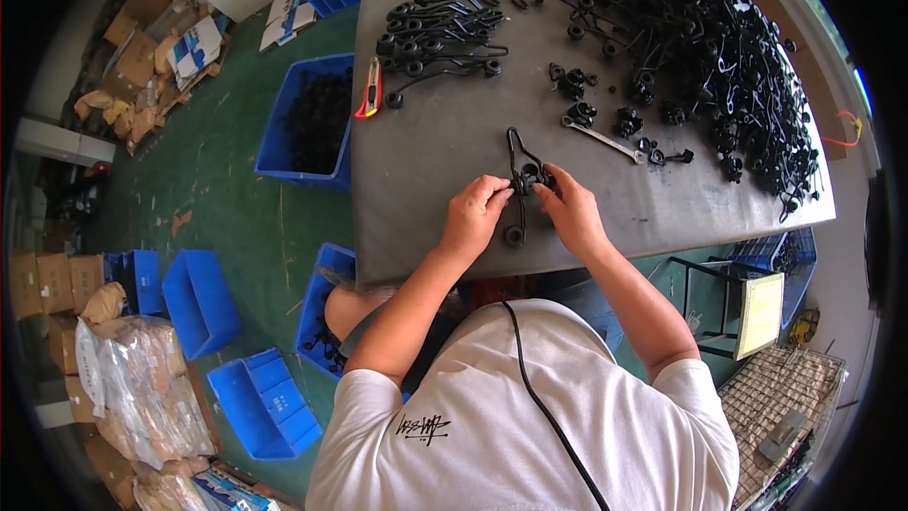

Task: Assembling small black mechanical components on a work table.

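Grey tabletop (430,156) is carrying a tangled heap (733,57) of black parts at far right, with a smaller batch (445,30) lying at far left. Near the front edge, the left hand (473,220) and right hand (575,213) are pinching a bent black rod (530,171) between them, fingertips closed on it. A wrench (605,140) is lying beyond the right hand, a cutter (370,90) by the left edge.

Can see 1 red-and-yellow utility knife (370,88) on the smooth grey tabletop (435,170). Can also make out, at left, blue rectangular plastic crates (268,407), brown cardboard boxes (53,282), crumpled clear plastic sheeting (142,383); at lower right, 1 pale-yellow rectangular panel (759,315).
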Demonstrator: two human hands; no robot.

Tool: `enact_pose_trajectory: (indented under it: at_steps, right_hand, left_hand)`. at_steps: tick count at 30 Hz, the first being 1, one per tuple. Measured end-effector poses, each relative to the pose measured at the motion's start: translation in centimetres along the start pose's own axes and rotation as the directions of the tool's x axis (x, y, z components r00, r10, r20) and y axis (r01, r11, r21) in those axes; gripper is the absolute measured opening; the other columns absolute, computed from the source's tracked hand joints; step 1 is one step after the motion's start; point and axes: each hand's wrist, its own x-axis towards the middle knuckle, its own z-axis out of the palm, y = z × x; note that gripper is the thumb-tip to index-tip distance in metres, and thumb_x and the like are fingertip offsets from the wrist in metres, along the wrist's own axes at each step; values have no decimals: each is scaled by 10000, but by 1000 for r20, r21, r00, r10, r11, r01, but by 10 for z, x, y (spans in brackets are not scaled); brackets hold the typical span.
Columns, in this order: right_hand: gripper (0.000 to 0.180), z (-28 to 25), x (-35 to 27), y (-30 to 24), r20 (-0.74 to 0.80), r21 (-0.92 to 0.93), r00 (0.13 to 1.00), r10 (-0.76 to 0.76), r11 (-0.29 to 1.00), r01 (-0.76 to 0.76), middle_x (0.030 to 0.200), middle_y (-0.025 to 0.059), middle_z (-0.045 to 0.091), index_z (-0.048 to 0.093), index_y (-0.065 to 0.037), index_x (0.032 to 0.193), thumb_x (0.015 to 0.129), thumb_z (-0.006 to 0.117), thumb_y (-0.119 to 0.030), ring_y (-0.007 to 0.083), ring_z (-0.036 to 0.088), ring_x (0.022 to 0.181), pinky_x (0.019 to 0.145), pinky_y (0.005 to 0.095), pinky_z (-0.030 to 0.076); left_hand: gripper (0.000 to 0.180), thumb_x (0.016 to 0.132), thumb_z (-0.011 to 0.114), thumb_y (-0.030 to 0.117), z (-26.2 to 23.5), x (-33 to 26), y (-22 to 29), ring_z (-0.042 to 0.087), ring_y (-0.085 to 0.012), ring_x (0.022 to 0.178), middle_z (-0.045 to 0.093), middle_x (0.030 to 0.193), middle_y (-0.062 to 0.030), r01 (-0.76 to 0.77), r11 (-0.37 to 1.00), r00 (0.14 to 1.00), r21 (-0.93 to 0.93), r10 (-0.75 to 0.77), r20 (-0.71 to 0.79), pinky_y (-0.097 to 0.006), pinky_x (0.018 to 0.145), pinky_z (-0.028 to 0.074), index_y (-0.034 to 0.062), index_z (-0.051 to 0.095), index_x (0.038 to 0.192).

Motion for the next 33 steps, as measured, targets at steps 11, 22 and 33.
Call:
enact_pose_trajectory:
  at_steps: [11,22,33]
  right_hand:
    - [477,1,0,-2,6,9,1000,5,1000,-5,812,94,672,553,-36,1387,967,661,-233,146,637,720,648,299,500]
    - [473,-2,-3,-7,20,45,999,45,998,-45,977,214,707,574,-37,1346,941,666,-264,359,691,908,799,415,535]
    - [471,-2,-3,-9,26,49,998,59,997,-60,980,209,709,576,-41,1342,942,668,-271,350,694,905,803,410,536]
  left_hand:
    - [195,846,726,6,2,2,-4,683,-334,890,693,969,-130,-211,976,976,63,213,-35,-404,768,562,48,602,990]
    - [174,854,708,-3,4,-2,5,671,-347,939,686,962,-129,-126,992,991,22,127,-47,-444,906,552,51,601,979]
    - [242,861,689,-13,8,-2,5,651,-367,965,675,1022,-127,-250,959,964,136,259,-59,-468,975,525,56,588,1070]
